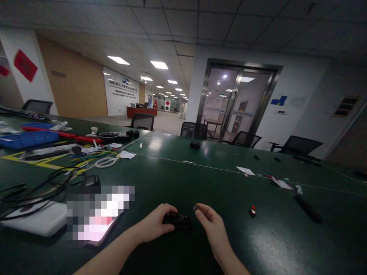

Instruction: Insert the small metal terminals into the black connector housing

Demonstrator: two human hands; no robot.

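A small black object with shiny metallic details on top (181,220) lies low over the green table; its kind is too dark to make out. My left hand (156,225) grips its left end between thumb and fingers. To the right of it, my right hand (211,224) is closed in a pinch. Between that thumb and forefinger sits a tiny greyish piece (195,207), apart from the black object. Further right on the table is a small red and silver part (252,211).
A lit phone (110,217), partly pixelated, and a white box (43,219) with black cables lie at left. Beyond are a blue tray (30,139) and tangled wires. A black-handled tool (308,208) lies at right. A black block (195,145) sits at the far side.
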